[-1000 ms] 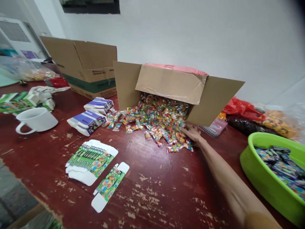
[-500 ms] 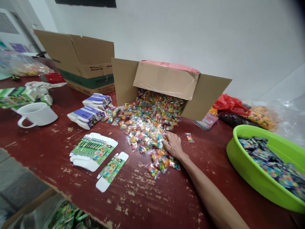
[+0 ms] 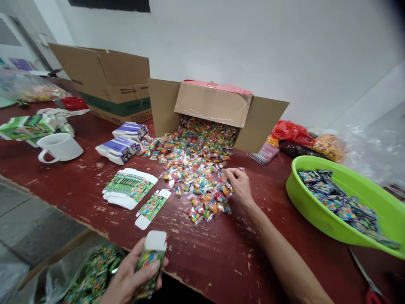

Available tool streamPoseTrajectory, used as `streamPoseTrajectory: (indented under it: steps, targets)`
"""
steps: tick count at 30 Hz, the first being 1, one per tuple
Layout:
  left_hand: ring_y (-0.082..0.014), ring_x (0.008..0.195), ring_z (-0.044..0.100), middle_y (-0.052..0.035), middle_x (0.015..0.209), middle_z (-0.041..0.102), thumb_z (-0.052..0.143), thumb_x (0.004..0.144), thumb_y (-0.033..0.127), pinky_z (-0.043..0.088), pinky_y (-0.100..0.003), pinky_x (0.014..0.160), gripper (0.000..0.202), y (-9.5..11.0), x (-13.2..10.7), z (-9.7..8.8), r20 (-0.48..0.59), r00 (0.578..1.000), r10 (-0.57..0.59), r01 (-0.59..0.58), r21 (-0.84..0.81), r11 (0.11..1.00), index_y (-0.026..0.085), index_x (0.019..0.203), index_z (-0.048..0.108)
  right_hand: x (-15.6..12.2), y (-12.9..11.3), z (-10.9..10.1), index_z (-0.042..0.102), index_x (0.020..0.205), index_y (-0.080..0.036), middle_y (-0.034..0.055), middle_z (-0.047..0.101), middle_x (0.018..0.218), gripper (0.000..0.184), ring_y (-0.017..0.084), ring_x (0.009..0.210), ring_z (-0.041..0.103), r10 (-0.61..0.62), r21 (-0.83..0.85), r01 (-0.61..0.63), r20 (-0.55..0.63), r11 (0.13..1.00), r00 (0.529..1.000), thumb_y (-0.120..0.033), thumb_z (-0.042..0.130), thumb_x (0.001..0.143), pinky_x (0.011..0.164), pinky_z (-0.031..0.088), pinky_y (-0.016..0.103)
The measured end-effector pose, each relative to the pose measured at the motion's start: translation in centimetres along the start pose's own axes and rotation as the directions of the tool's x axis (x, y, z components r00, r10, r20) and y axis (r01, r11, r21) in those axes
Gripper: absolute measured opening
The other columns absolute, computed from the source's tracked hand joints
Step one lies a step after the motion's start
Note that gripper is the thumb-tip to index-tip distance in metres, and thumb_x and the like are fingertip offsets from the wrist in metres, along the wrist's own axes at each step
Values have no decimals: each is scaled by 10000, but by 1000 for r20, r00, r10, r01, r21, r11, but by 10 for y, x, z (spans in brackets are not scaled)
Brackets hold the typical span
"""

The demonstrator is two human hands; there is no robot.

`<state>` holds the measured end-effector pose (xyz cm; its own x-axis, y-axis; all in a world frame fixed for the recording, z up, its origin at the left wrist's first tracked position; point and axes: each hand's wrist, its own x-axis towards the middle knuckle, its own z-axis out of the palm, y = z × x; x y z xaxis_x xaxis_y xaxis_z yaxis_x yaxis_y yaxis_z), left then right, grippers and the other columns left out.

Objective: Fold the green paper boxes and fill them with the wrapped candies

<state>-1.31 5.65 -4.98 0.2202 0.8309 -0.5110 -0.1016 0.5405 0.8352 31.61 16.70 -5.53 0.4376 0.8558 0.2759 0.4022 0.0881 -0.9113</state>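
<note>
- A small printed carton (image 3: 151,256) is clamped in the left hand (image 3: 133,274) at the near edge of the bench (image 3: 202,257), thumb across its front face; its white end flap stands open on top.
- The carton is judged light and thin-walled, easily crushed; it is best held by its long side edges, not by the flat faces.
- The right hand (image 3: 239,185) rests at the near right of the heap of candy packets (image 3: 198,177), with the fingertips pinched together on one small packet.
- The packets are judged very light, soft and slippery in their clear film; a pinch at a sealed edge is likely to hold better than a squeeze on the middle.
- The heap spills from a cardboard box (image 3: 215,109) lying on its side at the far middle of the bench.
- A single flat carton blank (image 3: 152,207) lies near left of the heap, beside a stack of blanks (image 3: 129,188).
- How deep the packets run inside the box is hidden by its hanging flap.
- The lower part of the carton is covered by the left palm, so its bottom end cannot be made out.
- The green basin (image 3: 316,219) on the right is cut off by the picture edge.
- The print on the packets is too small to read.
</note>
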Motion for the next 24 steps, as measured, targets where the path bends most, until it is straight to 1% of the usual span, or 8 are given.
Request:
streamPoseTrajectory:
  steps: [3, 7, 9, 12, 15, 18, 21, 24]
  targets:
    - [-119, 523, 563, -36, 799, 662, 770, 709, 416, 413, -214, 496, 526, 13, 5, 27, 130, 991, 34, -36, 11, 999, 200, 1125, 533, -29, -30, 9, 640, 834, -176, 5, 629, 675, 433, 142, 534, 541, 90, 165, -110, 126, 980, 988, -605, 605, 784, 533, 465, 283]
    - [-97, 548, 550, -11, 803, 608, 732, 764, 361, 438, -202, 519, 472, 21, 11, 55, 316, 943, 101, -115, 23, 993, 185, 1138, 504, -81, -65, 28, 646, 794, -196, 0, 651, 697, 334, 134, 569, 584, 144, 412, -304, 375, 859, 916, -499, 755, 706, 559, 490, 267]
    - [-94, 547, 533, 7, 783, 570, 728, 768, 354, 441, -202, 512, 477, 22, 9, 62, 342, 928, 147, -159, 6, 987, 181, 1149, 498, -101, -74, 30, 656, 777, -201, 6, 658, 721, 262, 143, 624, 593, 58, 392, -213, 372, 895, 926, -448, 739, 747, 602, 492, 271]
    - [-100, 561, 516, 12, 776, 539, 721, 774, 354, 452, -211, 517, 477, 22, 3, 65, 349, 918, 191, -210, 16, 978, 170, 1152, 495, -115, -76, 23, 674, 780, -214, 14, 667, 757, 149, 158, 691, 600, -130, 262, 50, 298, 964, 946, -357, 688, 818, 662, 484, 282]
    - [-108, 589, 502, 9, 781, 536, 702, 795, 361, 458, -223, 544, 489, 21, -5, 64, 379, 898, 223, -258, 43, 965, 164, 1187, 487, -118, -76, 12, 685, 823, -230, 25, 692, 809, 84, 171, 730, 618, -255, 146, 228, 215, 963, 943, -305, 660, 849, 698, 483, 295]
    - [-120, 640, 515, 3, 807, 555, 708, 796, 347, 457, -224, 583, 533, 21, -12, 65, 401, 879, 258, -303, 53, 951, 169, 1241, 476, -124, -81, 7, 681, 843, -225, 32, 692, 812, 96, 173, 720, 618, -302, 127, 282, 190, 951, 934, -305, 637, 869, 675, 479, 292]
    - [-145, 771, 559, -24, 904, 595, 743, 761, 291, 475, -226, 686, 507, 23, -19, 66, 370, 870, 327, -359, 22, 933, 167, 1200, 523, -134, -93, 8, 677, 770, -219, 13, 636, 700, 127, 163, 679, 574, -397, 125, 377, 296, 918, 869, -303, 644, 861, 679, 454, 291]
    - [-152, 777, 579, -41, 925, 621, 755, 750, 305, 486, -221, 671, 486, 27, -28, 66, 314, 884, 347, -361, -16, 933, 171, 1173, 556, -141, -105, 7, 687, 756, -221, 41, 636, 842, 195, 184, 840, 584, -412, 198, 364, 349, 910, 842, -338, 603, 887, 797, 452, 317]
